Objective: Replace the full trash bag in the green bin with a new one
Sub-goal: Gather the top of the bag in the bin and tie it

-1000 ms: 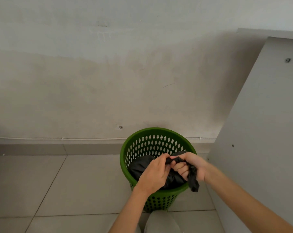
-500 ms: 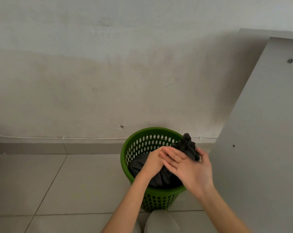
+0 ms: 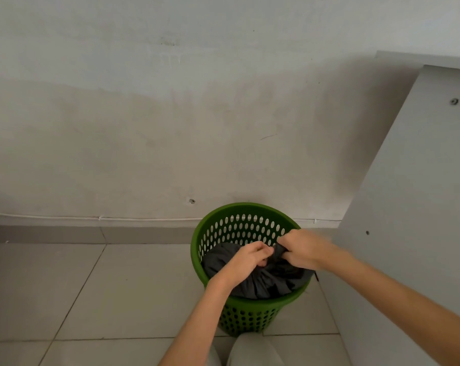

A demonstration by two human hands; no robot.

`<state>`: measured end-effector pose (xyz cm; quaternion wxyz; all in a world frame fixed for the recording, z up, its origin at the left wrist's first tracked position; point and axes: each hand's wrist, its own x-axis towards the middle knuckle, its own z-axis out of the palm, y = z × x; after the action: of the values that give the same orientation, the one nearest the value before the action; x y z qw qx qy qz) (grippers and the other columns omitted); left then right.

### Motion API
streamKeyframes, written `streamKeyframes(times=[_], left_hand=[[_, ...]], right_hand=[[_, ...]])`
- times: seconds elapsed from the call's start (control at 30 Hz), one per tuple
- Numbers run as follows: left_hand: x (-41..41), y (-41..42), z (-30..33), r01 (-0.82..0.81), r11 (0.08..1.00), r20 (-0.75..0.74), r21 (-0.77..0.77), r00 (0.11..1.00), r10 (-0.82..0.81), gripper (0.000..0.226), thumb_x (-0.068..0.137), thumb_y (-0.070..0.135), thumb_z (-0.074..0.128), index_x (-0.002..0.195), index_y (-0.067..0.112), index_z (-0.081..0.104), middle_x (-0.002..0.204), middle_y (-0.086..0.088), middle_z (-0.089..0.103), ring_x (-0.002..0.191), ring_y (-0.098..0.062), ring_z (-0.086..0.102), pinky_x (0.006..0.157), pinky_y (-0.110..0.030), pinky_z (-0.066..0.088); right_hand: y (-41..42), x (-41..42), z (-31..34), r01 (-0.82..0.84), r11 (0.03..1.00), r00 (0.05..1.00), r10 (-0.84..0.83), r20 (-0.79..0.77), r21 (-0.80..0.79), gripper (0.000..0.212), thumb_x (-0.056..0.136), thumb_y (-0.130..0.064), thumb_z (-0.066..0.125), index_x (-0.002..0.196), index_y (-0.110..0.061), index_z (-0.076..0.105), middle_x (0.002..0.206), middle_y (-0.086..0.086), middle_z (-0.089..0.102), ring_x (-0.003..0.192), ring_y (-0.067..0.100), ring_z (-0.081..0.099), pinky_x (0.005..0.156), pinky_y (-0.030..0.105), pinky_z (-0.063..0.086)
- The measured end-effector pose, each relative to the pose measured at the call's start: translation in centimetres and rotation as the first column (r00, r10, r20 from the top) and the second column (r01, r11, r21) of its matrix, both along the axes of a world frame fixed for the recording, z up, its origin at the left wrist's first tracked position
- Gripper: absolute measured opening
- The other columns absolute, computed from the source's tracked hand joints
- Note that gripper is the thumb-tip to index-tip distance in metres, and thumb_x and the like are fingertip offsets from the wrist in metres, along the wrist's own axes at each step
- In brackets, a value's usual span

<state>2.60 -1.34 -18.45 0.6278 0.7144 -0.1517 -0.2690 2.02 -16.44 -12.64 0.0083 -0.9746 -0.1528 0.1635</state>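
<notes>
My right hand (image 3: 304, 249), flat and open half a second ago, has curled back onto the gathered neck of the full black plastic trash bag (image 3: 260, 280), my left hand (image 3: 250, 257) pinching it too, so I judge the knot unfinished. The bag sits inside the round perforated green plastic bin (image 3: 246, 317) on the tiled floor (image 3: 117, 286); a slanted grey board (image 3: 413, 207) crowds its right side.

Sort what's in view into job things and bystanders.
Job: green bin; black bag inside it; left hand and right hand, both gripping the bag's gathered neck.

Bystanders: grey panel beside the bin; white cable along the wall; floor tiles.
</notes>
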Motion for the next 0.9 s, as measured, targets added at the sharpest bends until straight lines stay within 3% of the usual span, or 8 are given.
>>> streamKeyframes(times=[0.17, 0.3, 0.37, 0.43, 0.57, 0.67, 0.73, 0.9], left_hand=[[-0.4, 0.5, -0.8, 0.145, 0.988, 0.059, 0.047, 0.987, -0.148, 0.017, 0.089, 0.030, 0.055, 0.100, 0.019, 0.063, 0.092, 0.010, 0.064, 0.091, -0.002, 0.060, 0.088, -0.018, 0.046], [-1.4, 0.6, -0.4, -0.067, 0.935, -0.207, -0.347, 0.978, -0.006, 0.015, 0.082, 0.027, 0.057, 0.080, 0.013, 0.063, 0.087, 0.003, 0.071, 0.092, -0.013, 0.065, 0.085, -0.022, 0.051], [-1.7, 0.2, 0.0, -0.233, 0.840, -0.339, -0.490, 0.939, 0.063, 0.017, 0.078, 0.026, 0.057, 0.072, 0.011, 0.063, 0.083, -0.002, 0.071, 0.087, -0.015, 0.066, 0.082, -0.025, 0.053], [-2.1, -0.4, 0.2, -0.366, 0.743, -0.446, -0.560, 0.889, 0.102, 0.017, 0.076, 0.023, 0.059, 0.077, 0.009, 0.068, 0.087, -0.007, 0.072, 0.091, -0.019, 0.065, 0.087, -0.031, 0.051], [-2.9, -0.8, -0.5, -0.510, 0.625, -0.556, -0.591, 0.819, 0.143, 0.018, 0.078, 0.017, 0.058, 0.081, 0.010, 0.075, 0.090, -0.007, 0.075, 0.094, -0.019, 0.065, 0.082, -0.031, 0.054], [-3.1, -0.7, -0.8, -0.516, 0.614, -0.556, -0.598, 0.818, 0.146, 0.022, 0.087, 0.013, 0.052, 0.087, 0.011, 0.074, 0.093, -0.008, 0.074, 0.093, -0.019, 0.066, 0.083, -0.032, 0.053], [-3.1, -0.7, -0.9, -0.499, 0.623, -0.542, -0.603, 0.829, 0.139, 0.021, 0.086, 0.014, 0.052, 0.091, 0.011, 0.072, 0.095, -0.009, 0.074, 0.093, -0.019, 0.067, 0.084, -0.033, 0.054], [-3.2, -0.2, -1.1, -0.376, 0.717, -0.430, -0.587, 0.895, 0.118, 0.022, 0.086, 0.014, 0.051, 0.096, 0.010, 0.071, 0.098, -0.010, 0.073, 0.091, -0.019, 0.068, 0.080, -0.027, 0.057]], right_hand=[[-0.9, 1.3, 1.9, 0.421, 0.815, 0.805, -0.133, -0.578, 0.399, 0.026, 0.083, -0.003, 0.056, 0.059, -0.010, 0.056, 0.034, -0.010, 0.032, 0.032, 0.005, 0.024, 0.033, 0.015, 0.019], [-1.6, 2.1, 1.4, 0.558, 0.500, 0.775, -0.028, -0.632, 0.662, 0.023, 0.084, 0.011, 0.050, 0.092, -0.011, 0.050, 0.042, -0.009, 0.034, 0.033, 0.002, 0.025, 0.032, 0.012, 0.018], [-1.2, 1.6, -0.5, 0.599, 0.256, 0.796, -0.080, -0.600, 0.759, 0.022, 0.086, 0.010, 0.048, 0.085, -0.012, 0.047, 0.041, -0.011, 0.037, 0.034, 0.001, 0.028, 0.032, 0.011, 0.020], [0.3, 0.2, -2.5, 0.551, 0.170, 0.832, -0.187, -0.522, 0.817, 0.019, 0.091, -0.002, 0.048, 0.079, -0.014, 0.055, 0.042, -0.011, 0.047, 0.040, 0.004, 0.039, 0.038, 0.010, 0.028], [2.6, -1.5, -4.6, 0.298, 0.546, 0.937, -0.324, -0.131, 0.783, 0.025, 0.097, -0.017, 0.042, 0.107, -0.010, 0.063, 0.082, -0.009, 0.066, 0.078, 0.004, 0.063, 0.071, 0.011, 0.049], [2.6, -1.7, -4.4, 0.070, 0.960, 0.959, -0.139, 0.246, 0.272, 0.029, 0.097, -0.020, 0.042, 0.114, -0.001, 0.057, 0.098, 0.012, 0.067, 0.086, 0.022, 0.065, 0.076, 0.024, 0.050], [3.2, -2.2, -3.7, 0.000, 0.997, 0.927, 0.027, 0.374, -0.071, 0.026, 0.089, -0.014, 0.056, 0.108, 0.003, 0.060, 0.097, 0.018, 0.068, 0.085, 0.022, 0.067, 0.074, 0.025, 0.051], [4.8, -3.8, -1.5, -0.078, 0.911, 0.995, 0.096, 0.023, -0.406, 0.036, 0.096, -0.003, 0.036, 0.130, 0.001, 0.044, 0.131, 0.017, 0.053, 0.119, 0.030, 0.053, 0.099, 0.034, 0.041]])
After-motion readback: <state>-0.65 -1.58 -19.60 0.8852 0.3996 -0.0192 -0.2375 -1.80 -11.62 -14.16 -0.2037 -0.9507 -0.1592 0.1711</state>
